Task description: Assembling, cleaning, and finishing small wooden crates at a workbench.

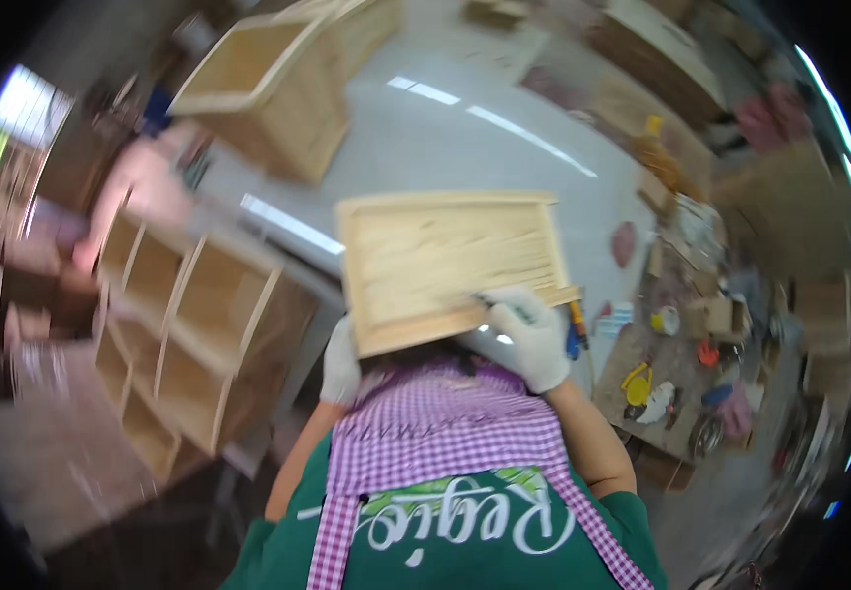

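I hold a shallow pale wooden tray-like panel with a raised rim in front of my chest, its open face toward me. My left hand, in a white glove, grips the panel's lower left corner from beneath. My right hand, also gloved in white, clasps the lower right edge, fingers over the rim. A purple checked apron over a green shirt fills the bottom of the view. The picture is blurred.
A pale wooden shelf unit with several open compartments stands to my left. A wooden box cabinet sits further back on the grey floor. A cluttered workbench with tools and small containers lies to my right.
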Demonstrator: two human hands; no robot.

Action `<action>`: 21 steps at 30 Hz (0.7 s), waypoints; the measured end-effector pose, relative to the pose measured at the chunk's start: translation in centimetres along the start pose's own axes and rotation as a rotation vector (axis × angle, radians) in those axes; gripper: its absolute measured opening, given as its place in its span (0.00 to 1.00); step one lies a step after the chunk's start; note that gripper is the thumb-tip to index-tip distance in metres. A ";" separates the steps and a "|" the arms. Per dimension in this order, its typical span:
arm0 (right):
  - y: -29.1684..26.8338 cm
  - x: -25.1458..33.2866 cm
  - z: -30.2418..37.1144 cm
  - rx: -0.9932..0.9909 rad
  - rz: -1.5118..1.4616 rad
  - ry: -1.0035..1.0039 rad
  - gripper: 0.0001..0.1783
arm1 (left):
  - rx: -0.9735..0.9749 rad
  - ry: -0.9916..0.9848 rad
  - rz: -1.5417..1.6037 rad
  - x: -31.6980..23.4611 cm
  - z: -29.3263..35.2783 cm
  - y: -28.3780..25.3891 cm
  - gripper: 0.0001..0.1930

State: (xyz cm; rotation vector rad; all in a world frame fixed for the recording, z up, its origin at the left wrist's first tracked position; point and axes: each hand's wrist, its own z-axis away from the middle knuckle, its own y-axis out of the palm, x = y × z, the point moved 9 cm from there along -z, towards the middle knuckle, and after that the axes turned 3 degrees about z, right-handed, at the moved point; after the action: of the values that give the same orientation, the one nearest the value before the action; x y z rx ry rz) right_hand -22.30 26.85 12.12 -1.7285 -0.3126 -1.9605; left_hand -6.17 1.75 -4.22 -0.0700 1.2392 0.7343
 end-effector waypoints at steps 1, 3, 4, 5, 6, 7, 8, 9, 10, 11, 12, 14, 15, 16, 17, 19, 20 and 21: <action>0.9 -0.5 -0.1 0.069 -0.002 0.024 0.12 | 0.029 0.202 -0.261 -2.2 0.1 0.5 0.24; 1.4 3.1 0.3 -0.093 0.338 -0.467 0.13 | 0.020 0.368 -0.536 -4.8 1.2 0.9 0.26; 2.9 2.9 0.0 -0.049 0.332 -0.461 0.13 | 0.046 0.301 -0.521 -5.2 1.5 1.2 0.26; 4.3 3.5 0.3 -0.025 0.421 -0.546 0.14 | 0.077 0.237 -0.500 -5.4 2.1 1.6 0.26; 5.6 4.1 0.8 -0.010 0.513 -0.631 0.15 | 0.051 0.224 -0.491 -6.2 2.8 1.5 0.26; 6.7 4.6 1.4 0.000 0.605 -0.718 0.17 | 0.073 0.243 -0.607 -7.1 3.5 2.1 0.27; 7.4 4.6 1.5 0.020 0.606 -0.715 0.17 | 0.099 0.263 -0.725 -7.6 4.0 2.7 0.28; 8.8 4.6 1.7 0.082 0.646 -0.739 0.17 | 0.136 0.284 -0.844 -7.7 4.4 3.0 0.29; 10.1 4.6 2.0 0.142 0.686 -0.763 0.17 | 0.134 0.277 -0.837 -7.5 4.5 2.8 0.29; 11.2 4.6 2.3 0.199 0.726 -0.787 0.17 | 0.124 0.274 -0.842 -7.2 4.5 2.7 0.28; 11.8 4.4 2.5 0.203 0.731 -0.784 0.17 | 0.116 0.272 -0.849 -7.0 4.5 2.7 0.27; 12.9 3.6 2.7 0.208 0.740 -0.782 0.17 | 0.111 0.271 -0.855 -6.8 4.4 2.6 0.26; 13.3 3.6 2.8 0.209 0.744 -0.782 0.18 | 0.110 0.278 -0.857 -6.7 4.4 2.6 0.25; 13.6 3.5 2.6 0.206 0.745 -0.779 0.18 | 0.110 0.286 -0.861 -6.7 4.3 2.5 0.25; 13.7 3.8 2.4 0.172 0.726 -0.802 0.17 | 0.110 0.294 -0.865 -6.7 4.2 2.5 0.24; 13.5 4.5 2.0 0.105 0.688 -0.846 0.14 | 0.114 0.294 -0.865 -6.5 4.1 2.5 0.24; 13.4 4.4 1.7 0.102 0.689 -0.843 0.14 | 0.112 0.294 -0.864 -6.4 4.0 2.6 0.23; 13.6 4.3 1.5 0.126 0.688 -0.842 0.14 | 0.109 0.293 -0.863 -6.3 4.0 2.6 0.23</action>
State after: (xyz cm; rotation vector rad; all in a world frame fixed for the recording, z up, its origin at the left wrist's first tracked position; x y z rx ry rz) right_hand -14.35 15.20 14.42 -2.1176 -0.0850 -0.6746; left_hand -5.07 2.50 3.52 -0.5998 1.3608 -0.1011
